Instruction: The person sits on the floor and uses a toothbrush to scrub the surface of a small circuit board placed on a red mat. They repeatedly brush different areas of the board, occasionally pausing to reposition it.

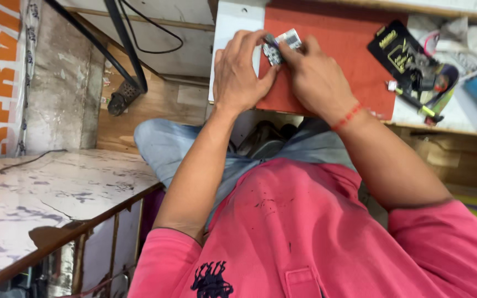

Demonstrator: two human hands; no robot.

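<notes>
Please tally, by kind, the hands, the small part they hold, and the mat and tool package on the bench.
Hands: 2, left hand and right hand
Small circuit board held between them: 1
Red work mat: 1
Black tool package: 1
Total: 5

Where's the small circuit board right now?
Head view, top centre: the small circuit board is pinched between the left hand and right hand, over the red mat, left of the black tool package.
</notes>
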